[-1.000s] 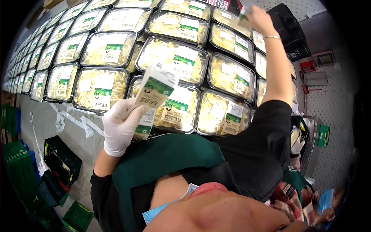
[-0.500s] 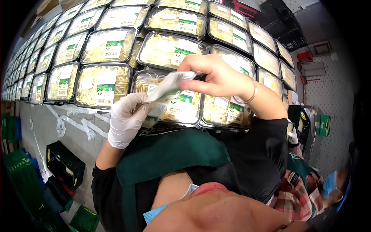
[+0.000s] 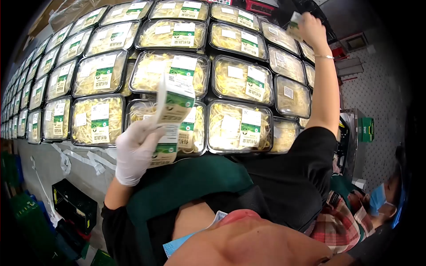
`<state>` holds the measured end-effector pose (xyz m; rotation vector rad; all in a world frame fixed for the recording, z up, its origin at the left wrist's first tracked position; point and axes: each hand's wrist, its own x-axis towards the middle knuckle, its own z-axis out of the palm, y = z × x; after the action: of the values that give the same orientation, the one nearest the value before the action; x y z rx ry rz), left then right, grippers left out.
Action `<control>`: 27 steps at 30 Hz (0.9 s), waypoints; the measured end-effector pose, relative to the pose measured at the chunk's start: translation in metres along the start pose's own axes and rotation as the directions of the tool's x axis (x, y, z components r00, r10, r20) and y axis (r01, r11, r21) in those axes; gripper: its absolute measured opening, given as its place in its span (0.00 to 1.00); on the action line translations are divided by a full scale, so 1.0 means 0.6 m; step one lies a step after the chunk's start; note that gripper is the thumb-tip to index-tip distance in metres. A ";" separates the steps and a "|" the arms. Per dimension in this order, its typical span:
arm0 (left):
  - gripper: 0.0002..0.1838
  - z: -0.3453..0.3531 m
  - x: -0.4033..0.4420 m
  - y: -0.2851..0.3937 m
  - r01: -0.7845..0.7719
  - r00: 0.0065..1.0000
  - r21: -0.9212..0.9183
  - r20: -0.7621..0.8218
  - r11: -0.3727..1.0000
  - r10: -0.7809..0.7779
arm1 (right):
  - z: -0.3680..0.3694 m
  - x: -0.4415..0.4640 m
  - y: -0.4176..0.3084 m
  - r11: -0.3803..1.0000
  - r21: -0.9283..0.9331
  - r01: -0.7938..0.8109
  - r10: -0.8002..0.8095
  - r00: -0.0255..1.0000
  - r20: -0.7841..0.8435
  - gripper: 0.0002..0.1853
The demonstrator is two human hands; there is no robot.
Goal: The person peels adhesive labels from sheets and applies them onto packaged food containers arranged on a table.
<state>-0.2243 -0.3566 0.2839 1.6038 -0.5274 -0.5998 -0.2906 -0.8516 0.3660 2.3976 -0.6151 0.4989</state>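
Note:
My left hand (image 3: 137, 153), in a white glove, is closed on a strip of green-and-white printed labels (image 3: 176, 104) that stands up over the near packs. At the far right, my bare right hand (image 3: 313, 32) pinches a single green-and-white label (image 3: 294, 23) above the packs there. Clear-lidded black trays of bean sprouts (image 3: 230, 73) stand in rows in front of me. Most lids bear a green-and-white label and a small white sticker. Several on the right, such as the small sprout pack (image 3: 293, 96), show only a white sticker.
Below the table's left edge hang strips of white backing paper (image 3: 88, 160). A black crate (image 3: 74, 205) sits on the floor at left, near green crates (image 3: 29, 221). A co-worker in a plaid shirt (image 3: 338, 221) is close on my right.
My right hand has left the label strip and moved far right and away from me, carrying one label. My left hand has shifted slightly left and still holds the strip.

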 end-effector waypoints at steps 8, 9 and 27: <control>0.12 -0.026 0.001 -0.007 -0.015 1.000 0.140 0.026 0.990 0.011 | 0.222 -0.061 -0.007 0.970 -0.130 -0.207 0.228 0.957 0.179 0.31; 0.15 -0.028 0.004 -0.007 0.008 0.998 0.114 0.068 0.993 -0.015 | 0.200 -0.054 -0.011 0.979 -0.069 -0.193 0.200 0.972 0.124 0.39; 0.05 0.039 -0.020 0.007 -0.309 0.945 0.072 0.139 0.948 0.297 | -0.294 -0.236 -0.329 0.275 0.932 0.237 -0.301 0.942 -0.151 0.08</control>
<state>-0.2486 -0.3670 0.2872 1.5374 -0.8908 -0.4496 -0.3365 -0.5567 0.3382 3.5630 0.2570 0.7887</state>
